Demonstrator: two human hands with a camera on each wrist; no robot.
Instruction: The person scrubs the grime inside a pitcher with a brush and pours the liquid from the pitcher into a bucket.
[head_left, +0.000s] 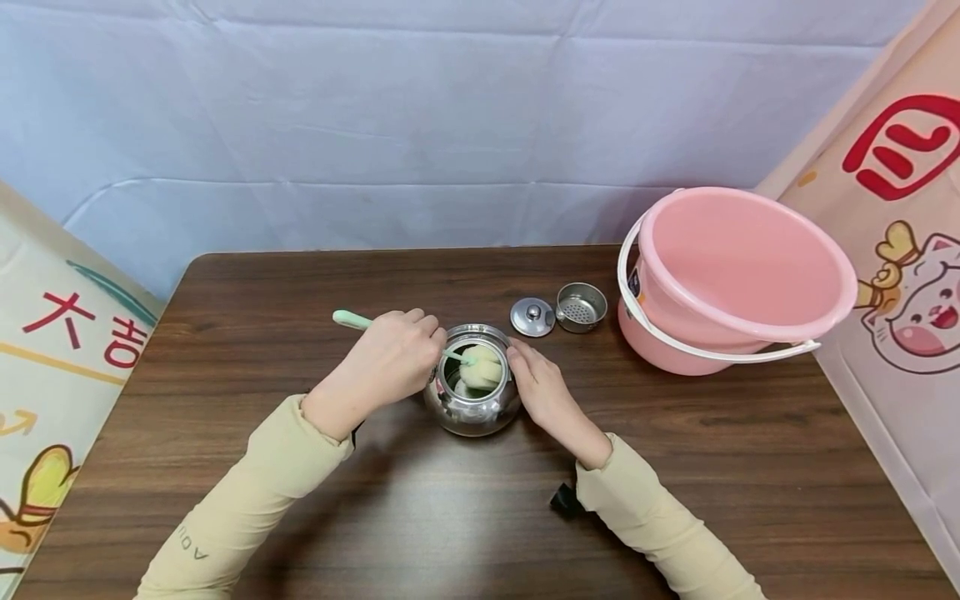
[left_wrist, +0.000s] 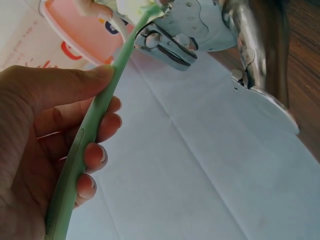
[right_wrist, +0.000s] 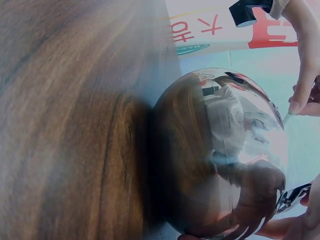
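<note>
A shiny round steel teapot [head_left: 472, 419] stands lidless on the table. My left hand [head_left: 397, 354] grips a pale green brush handle [left_wrist: 85, 135], thumb along the top and fingers curled beneath in the left wrist view. The brush's pale yellow sponge head [head_left: 480, 368] sits inside the teapot's mouth. My right hand [head_left: 542, 385] holds the pot's right side, fingertips near the rim. Seen from the right wrist, the polished belly [right_wrist: 220, 165] fills the middle and part of that hand lies at the lower edge. The spout [left_wrist: 260, 45] shows in the left wrist view.
Behind the teapot to the right lie a steel lid [head_left: 532, 317] with a knob and a small perforated strainer cup [head_left: 581, 307]. A pink bucket [head_left: 675, 346] with a white handle stands at the right. Printed cloths hang around the brown wooden table [head_left: 465, 533].
</note>
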